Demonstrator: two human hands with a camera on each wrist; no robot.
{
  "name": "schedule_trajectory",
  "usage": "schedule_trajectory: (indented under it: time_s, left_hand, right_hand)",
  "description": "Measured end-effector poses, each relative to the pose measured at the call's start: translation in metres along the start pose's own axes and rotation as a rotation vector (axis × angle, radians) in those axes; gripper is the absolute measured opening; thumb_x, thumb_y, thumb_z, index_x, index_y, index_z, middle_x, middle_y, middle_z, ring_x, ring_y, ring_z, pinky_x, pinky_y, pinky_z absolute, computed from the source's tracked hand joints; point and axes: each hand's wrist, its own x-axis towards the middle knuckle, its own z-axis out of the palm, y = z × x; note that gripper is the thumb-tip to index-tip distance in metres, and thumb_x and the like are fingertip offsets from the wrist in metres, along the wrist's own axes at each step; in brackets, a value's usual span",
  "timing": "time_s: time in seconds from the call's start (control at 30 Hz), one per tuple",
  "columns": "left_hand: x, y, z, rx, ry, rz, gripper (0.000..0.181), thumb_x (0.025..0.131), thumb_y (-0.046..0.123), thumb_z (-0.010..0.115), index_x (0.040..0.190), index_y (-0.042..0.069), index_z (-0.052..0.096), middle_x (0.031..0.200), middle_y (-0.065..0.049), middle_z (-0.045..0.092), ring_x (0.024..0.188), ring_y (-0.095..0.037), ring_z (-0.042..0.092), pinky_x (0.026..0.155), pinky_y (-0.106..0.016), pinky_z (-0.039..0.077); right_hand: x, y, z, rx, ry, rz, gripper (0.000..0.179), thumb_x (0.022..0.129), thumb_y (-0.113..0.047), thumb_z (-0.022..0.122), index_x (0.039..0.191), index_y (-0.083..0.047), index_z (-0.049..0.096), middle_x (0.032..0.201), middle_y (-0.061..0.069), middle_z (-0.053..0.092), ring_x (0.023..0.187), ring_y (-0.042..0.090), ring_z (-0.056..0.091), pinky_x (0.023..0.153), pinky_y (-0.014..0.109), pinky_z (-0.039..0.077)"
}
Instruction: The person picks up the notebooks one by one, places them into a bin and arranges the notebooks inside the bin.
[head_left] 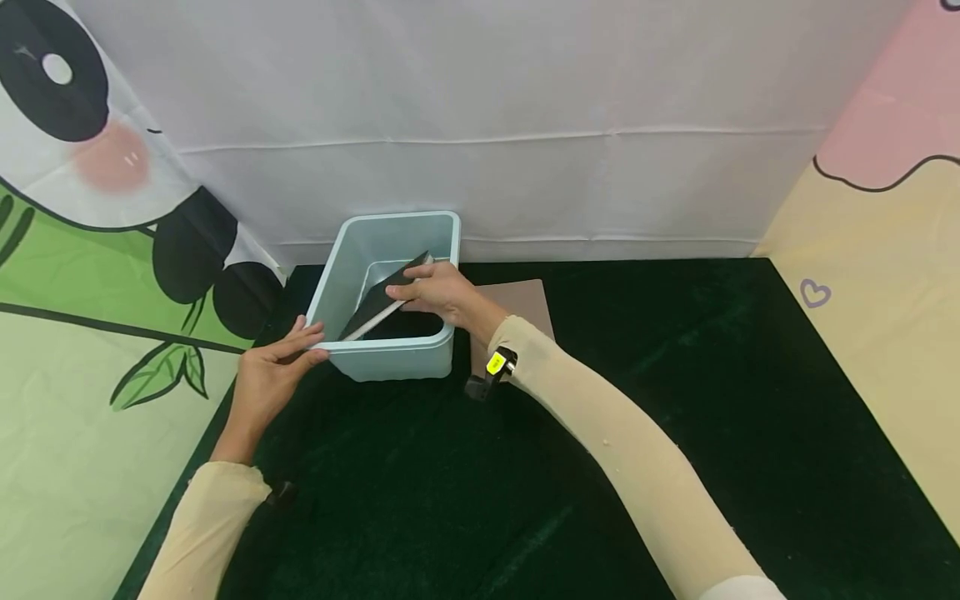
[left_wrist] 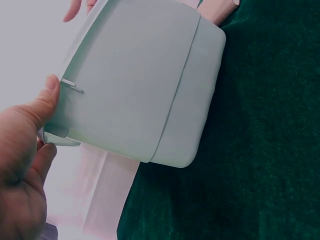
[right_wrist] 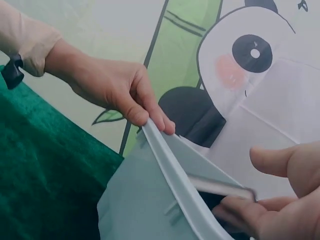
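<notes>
A light blue plastic bin [head_left: 390, 363] stands at the back of the table. My left hand [head_left: 273, 375] pinches its near left corner by the rim; in the left wrist view the thumb [left_wrist: 49, 95] lies on the outer wall. Inside the bin, a flat black object [head_left: 375, 304] with a pale, rounded edge leans at a slant; its exact kind is unclear. My right hand [head_left: 446, 293] reaches over the right rim, its fingers around the object's edge. In the right wrist view the thumb [right_wrist: 272, 161] stands apart above the edge [right_wrist: 220, 186]. More black shows below it in the bin.
A flat pinkish-brown piece [head_left: 525, 298] lies right of the bin, partly behind my right forearm. Dark green cloth [head_left: 465, 483] covers the table. A white curtain [head_left: 525, 183] hangs close behind; printed cloths hang left [head_left: 82, 400] and right [head_left: 885, 292].
</notes>
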Motion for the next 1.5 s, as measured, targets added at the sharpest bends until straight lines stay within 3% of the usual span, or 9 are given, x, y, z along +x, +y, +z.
schedule_trajectory:
  time_s: [0.17,0.33,0.57,0.73,0.93,1.03,1.2,1.5]
  left_hand:
    - [-0.001,0.000,-0.001,-0.001,-0.003,0.003,0.037,0.093,0.017,0.076,0.127,0.003,0.072,0.139,-0.004,0.063,0.144,-0.012,0.043,0.104,-0.012,0.041]
    - [-0.001,0.001,-0.001,-0.001,-0.013,0.005,0.038,0.093,0.017,0.076,0.128,0.002,0.071,0.140,-0.005,0.062,0.145,-0.013,0.042,0.105,-0.013,0.041]
    - [-0.001,0.001,0.000,-0.018,-0.012,0.011,0.037,0.093,0.013,0.076,0.127,-0.001,0.070,0.139,-0.006,0.063,0.145,-0.014,0.042,0.104,-0.011,0.041]
    - [-0.001,0.000,0.002,-0.017,-0.006,0.006,0.036,0.092,0.015,0.077,0.126,0.002,0.072,0.138,-0.006,0.064,0.144,-0.013,0.043,0.103,-0.010,0.041]
    - [-0.002,0.000,0.000,0.002,-0.009,-0.001,0.039,0.093,0.020,0.077,0.128,0.004,0.071,0.140,-0.002,0.062,0.145,-0.012,0.042,0.111,-0.023,0.041]
    - [-0.003,0.000,-0.001,0.003,-0.003,-0.009,0.039,0.093,0.020,0.076,0.128,0.005,0.071,0.140,-0.002,0.063,0.145,-0.011,0.042,0.112,-0.029,0.040]
    - [-0.003,0.000,0.000,-0.002,0.005,-0.001,0.037,0.093,0.018,0.076,0.128,0.005,0.072,0.140,-0.004,0.063,0.145,-0.012,0.042,0.110,-0.025,0.041]
    - [-0.003,0.001,0.001,-0.012,0.001,0.000,0.037,0.093,0.019,0.076,0.127,0.004,0.072,0.140,-0.005,0.063,0.146,-0.013,0.042,0.109,-0.023,0.042]
  right_hand:
    - [-0.009,-0.002,-0.001,-0.096,-0.081,0.067,0.064,0.098,-0.011,0.070,0.154,-0.002,0.042,0.154,0.015,0.048,0.138,0.031,0.053,0.113,0.041,0.044]
    - [-0.017,-0.005,-0.007,-0.171,-0.094,0.052,0.055,0.100,-0.012,0.067,0.150,0.000,0.047,0.151,0.016,0.052,0.141,0.031,0.049,0.113,0.040,0.044]
    - [-0.028,-0.013,-0.027,-0.115,-0.098,-0.041,0.047,0.104,-0.016,0.062,0.146,0.003,0.050,0.149,0.020,0.052,0.137,0.032,0.054,0.108,0.038,0.049]
    - [-0.044,-0.021,-0.045,-0.080,-0.148,-0.092,0.050,0.106,-0.022,0.058,0.149,0.001,0.047,0.144,0.021,0.058,0.133,0.035,0.057,0.106,0.039,0.051]
    - [-0.063,-0.025,-0.070,-0.188,-0.176,-0.200,0.045,0.106,-0.021,0.057,0.147,-0.002,0.053,0.140,0.018,0.063,0.132,0.035,0.058,0.107,0.043,0.051]
    - [-0.072,-0.024,-0.084,-0.273,-0.163,-0.271,0.045,0.107,-0.020,0.056,0.148,-0.002,0.051,0.141,0.019,0.061,0.132,0.033,0.059,0.107,0.044,0.050]
    - [-0.085,-0.016,-0.110,-0.356,-0.106,-0.336,0.048,0.107,-0.024,0.057,0.150,-0.004,0.049,0.146,0.016,0.057,0.131,0.029,0.060,0.107,0.042,0.050]
    - [-0.100,0.023,-0.152,-0.550,0.058,-0.308,0.056,0.105,-0.038,0.058,0.152,-0.009,0.048,0.151,0.014,0.054,0.136,0.028,0.055,0.108,0.046,0.049]
